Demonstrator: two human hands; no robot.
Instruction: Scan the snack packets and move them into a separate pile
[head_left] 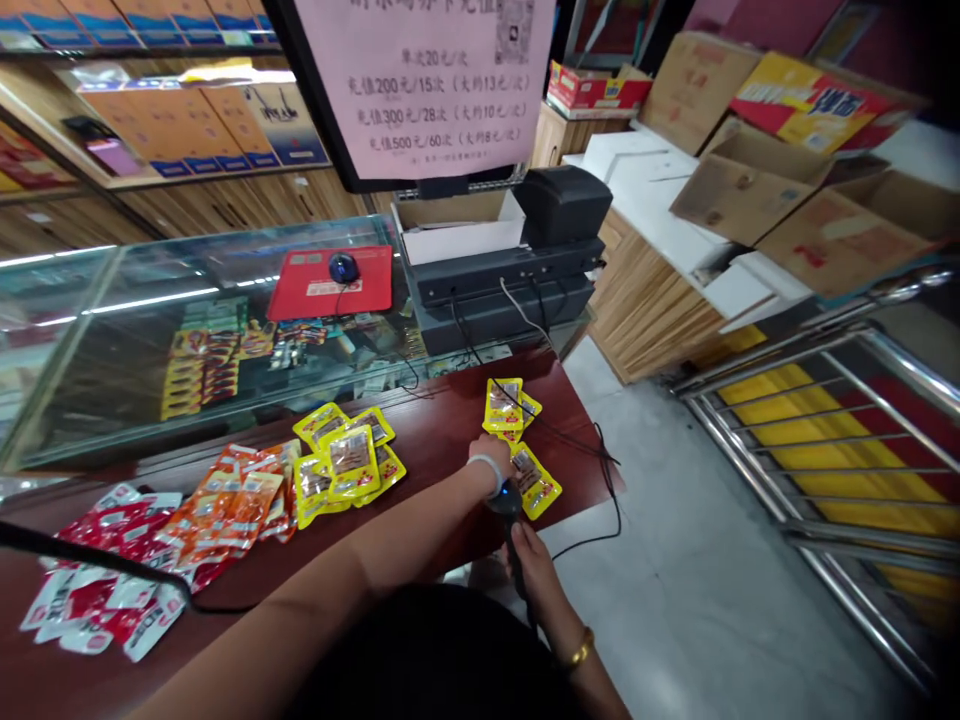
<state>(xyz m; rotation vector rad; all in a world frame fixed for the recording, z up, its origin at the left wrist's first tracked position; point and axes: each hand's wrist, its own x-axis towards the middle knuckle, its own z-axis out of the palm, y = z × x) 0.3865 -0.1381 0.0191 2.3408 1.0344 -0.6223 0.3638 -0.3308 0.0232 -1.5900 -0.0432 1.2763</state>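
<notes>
My left hand point(484, 450), a white band on its wrist, reaches across the dark red counter point(442, 440) to a small pile of yellow snack packets point(504, 405). Its fingers curl down onto one of them. My right hand point(534, 560), with a gold bracelet, grips the handle of a black barcode scanner point(508, 500). The scanner's head points at another yellow packet point(536, 482) just right of my left wrist. The scanner's black cable point(611, 500) loops off the counter's right edge.
More yellow packets point(349, 462), orange packets point(240, 500) and red-and-white packets point(105, 580) lie in groups to the left. Behind are a glass display case point(150, 340), a red mouse pad with a mouse point(343, 268), a black till and printer point(525, 260), cardboard boxes point(750, 180) and a steel railing point(847, 430).
</notes>
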